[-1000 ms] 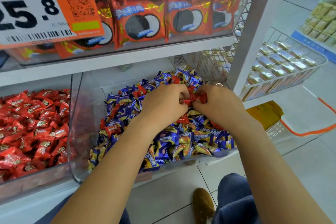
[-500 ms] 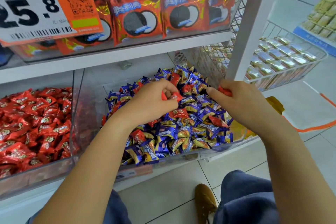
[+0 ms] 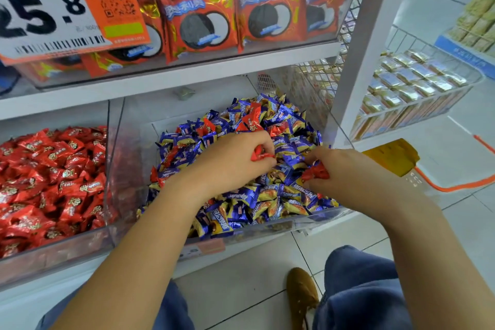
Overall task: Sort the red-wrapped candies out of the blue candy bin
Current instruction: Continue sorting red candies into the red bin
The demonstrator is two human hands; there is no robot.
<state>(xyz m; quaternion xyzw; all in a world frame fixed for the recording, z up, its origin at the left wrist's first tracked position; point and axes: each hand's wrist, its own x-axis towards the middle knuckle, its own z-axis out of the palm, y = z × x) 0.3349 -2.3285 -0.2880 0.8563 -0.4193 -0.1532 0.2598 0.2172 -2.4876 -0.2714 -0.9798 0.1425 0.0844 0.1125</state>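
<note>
Head view, looking down at shelf bins. Blue bin [image 3: 316, 218]: clear-walled, centre of the shelf, heaped with blue candies [image 3: 241, 195]. Red candies [image 3: 251, 119] scattered among them, mostly toward the far side of the heap, one at the left edge. Left hand [image 3: 230, 166]: resting on the middle of the heap, fingers curled tight, red candy [image 3: 261, 154] pinched at the fingertips. Right hand [image 3: 348, 169]: just right of the left, over the near right part of the heap, fingers curled, second red candy [image 3: 314, 173] gripped between thumb and fingers. Hands close together, not touching. Red bin [image 3: 53, 252]: left of the blue bin, sharing a clear divider, filled with red-wrapped candies only. Upper shelf: cookie packs [image 3: 201, 24] in orange wrappers, price sign [image 3: 53, 5] reading 25.8 at far left. Wire basket [image 3: 417, 94]: right of the shelf post, holding rows of pale packets. Floor: tiled, brown shoe [image 3: 302, 295] near the bottom edge, yellow item [image 3: 391, 155] beside the right hand's far side.
</note>
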